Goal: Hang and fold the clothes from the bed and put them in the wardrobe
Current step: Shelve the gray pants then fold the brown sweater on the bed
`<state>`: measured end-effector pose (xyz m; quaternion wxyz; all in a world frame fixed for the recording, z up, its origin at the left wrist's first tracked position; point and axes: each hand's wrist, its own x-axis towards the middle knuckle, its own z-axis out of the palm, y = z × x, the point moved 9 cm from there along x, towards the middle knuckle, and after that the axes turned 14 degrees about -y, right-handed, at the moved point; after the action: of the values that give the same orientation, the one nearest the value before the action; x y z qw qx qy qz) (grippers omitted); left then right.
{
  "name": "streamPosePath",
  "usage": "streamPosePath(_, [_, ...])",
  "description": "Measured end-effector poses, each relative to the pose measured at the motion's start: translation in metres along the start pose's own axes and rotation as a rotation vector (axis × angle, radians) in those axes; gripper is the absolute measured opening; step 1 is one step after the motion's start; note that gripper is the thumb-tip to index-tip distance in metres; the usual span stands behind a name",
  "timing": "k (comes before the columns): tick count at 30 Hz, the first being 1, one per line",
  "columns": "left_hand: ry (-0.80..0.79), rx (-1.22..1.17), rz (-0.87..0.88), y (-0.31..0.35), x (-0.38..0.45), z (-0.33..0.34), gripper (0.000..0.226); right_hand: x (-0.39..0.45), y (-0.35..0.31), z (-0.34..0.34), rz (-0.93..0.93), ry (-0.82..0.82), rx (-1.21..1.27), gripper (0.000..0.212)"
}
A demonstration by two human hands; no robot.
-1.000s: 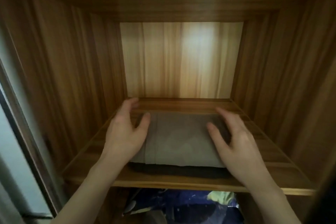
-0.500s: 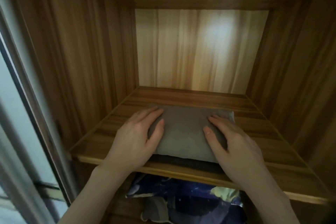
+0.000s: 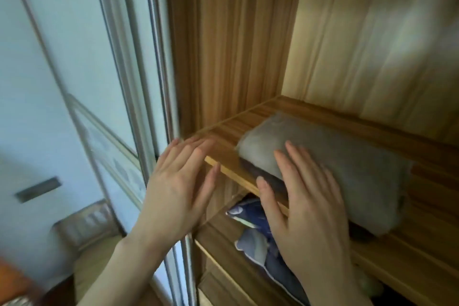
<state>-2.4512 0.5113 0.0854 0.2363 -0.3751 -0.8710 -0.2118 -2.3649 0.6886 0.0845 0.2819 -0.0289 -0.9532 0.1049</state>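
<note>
A folded grey garment [image 3: 347, 169] lies on the wooden wardrobe shelf [image 3: 427, 236], on top of a darker folded piece whose edge shows beneath it. My right hand [image 3: 308, 211] is spread flat in front of the grey garment, fingers straight, fingertips over its near edge. My left hand [image 3: 178, 189] hovers with straight fingers at the shelf's left front corner, off the garment. Neither hand holds anything.
Blue patterned fabric [image 3: 260, 251] fills the compartment under the shelf. A pale sliding wardrobe door [image 3: 62, 82] with a metal frame [image 3: 149, 82] and a recessed handle [image 3: 37, 190] stands to the left. Wooden side and back walls enclose the shelf.
Both hands have drawn back off the top of the grey garment toward the shelf's front edge. My view has swung left, bringing the sliding door into sight.
</note>
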Motion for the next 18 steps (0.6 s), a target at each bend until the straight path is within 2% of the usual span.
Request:
streamPosePath(9, [0.136, 0.304, -0.564, -0.058, -0.178, -0.073, 0.044, -0.013, -0.103, 0.086, -0.358, -0.240, 0.283, 0.062])
streamPosePath(14, [0.152, 0.459, -0.774, -0.073, -0.266, -0.122, 0.044, -0.024, -0.206, 0.113, -0.643, -0.293, 0.400, 0.055])
streamPosePath(18, [0.187, 0.556, -0.962, -0.074, -0.339, -0.169, 0.046, -0.051, -0.291, 0.132, -0.859, -0.399, 0.399, 0.061])
